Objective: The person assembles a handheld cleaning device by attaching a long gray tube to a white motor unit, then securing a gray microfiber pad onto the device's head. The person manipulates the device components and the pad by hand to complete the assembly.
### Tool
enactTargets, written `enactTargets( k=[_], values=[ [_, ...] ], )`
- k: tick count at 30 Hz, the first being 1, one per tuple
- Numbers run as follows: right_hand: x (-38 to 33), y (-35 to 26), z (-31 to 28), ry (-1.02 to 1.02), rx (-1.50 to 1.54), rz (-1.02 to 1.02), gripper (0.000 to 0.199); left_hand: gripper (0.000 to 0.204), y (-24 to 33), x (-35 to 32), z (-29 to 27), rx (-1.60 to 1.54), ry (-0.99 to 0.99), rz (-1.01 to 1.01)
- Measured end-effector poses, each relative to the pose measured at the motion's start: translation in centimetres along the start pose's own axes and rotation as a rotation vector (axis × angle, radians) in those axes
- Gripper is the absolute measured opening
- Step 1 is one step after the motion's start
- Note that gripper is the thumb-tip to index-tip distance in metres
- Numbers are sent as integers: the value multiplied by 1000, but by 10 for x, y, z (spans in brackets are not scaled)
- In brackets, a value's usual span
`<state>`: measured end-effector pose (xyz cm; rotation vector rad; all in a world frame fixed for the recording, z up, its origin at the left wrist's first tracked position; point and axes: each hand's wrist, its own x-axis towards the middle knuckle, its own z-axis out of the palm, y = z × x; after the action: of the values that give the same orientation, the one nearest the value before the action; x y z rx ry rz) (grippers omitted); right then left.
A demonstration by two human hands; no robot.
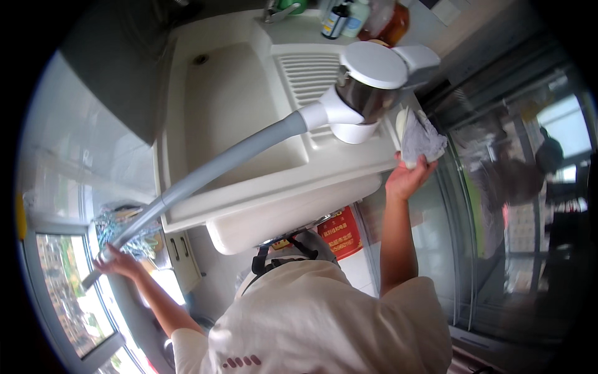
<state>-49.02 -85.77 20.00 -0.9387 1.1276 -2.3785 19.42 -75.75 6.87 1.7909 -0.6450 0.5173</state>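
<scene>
Steadying the tube (230,154) seems the step, left hand (121,264) fingers clamped on it, right hand (408,179) fingers on a grey cloth (422,137), the vacuum (374,65) at the sink (249,194); moving it calls for even support.

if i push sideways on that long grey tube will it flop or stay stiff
The grey tube is probably fairly stiff, since it spans from the white canister to the left hand without a kink. Pushing it may swing or tip the white canister, as the two are joined.
</scene>
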Motion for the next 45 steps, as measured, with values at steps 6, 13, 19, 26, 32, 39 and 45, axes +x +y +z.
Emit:
enactTargets(
  k=[6, 13, 19, 26, 32, 39, 45],
  values=[
    [-77, -25, 30, -378, -205, -286, 67, 53, 103, -53, -32, -236, -311, 527],
    [-144, -26, 69, -1237, -182, 109, 52, 26, 254, -104, -79, -682, -768, 1051],
    [-204, -22, 111, -1525, 325, 964, 56, 42, 245, -166, -100, -728, -856, 543],
    [-234, -14, 117, -1751, 388, 1326, 41, 30, 241, -207, -143, -688, -740, -278],
    [-253, -17, 131, -1899, 355, 1542, 33, 20, 185, -186, -164, -634, -370, -950],
    [-284, 11, 160, -1888, 102, 1520, 28, 25, 118, -113, -194, -822, -462, -1129],
    [-370, 4, 179, -1603, 10, 1359, 22, 29, 43, -73, -211, -928, -500, -1145]
  ],
)
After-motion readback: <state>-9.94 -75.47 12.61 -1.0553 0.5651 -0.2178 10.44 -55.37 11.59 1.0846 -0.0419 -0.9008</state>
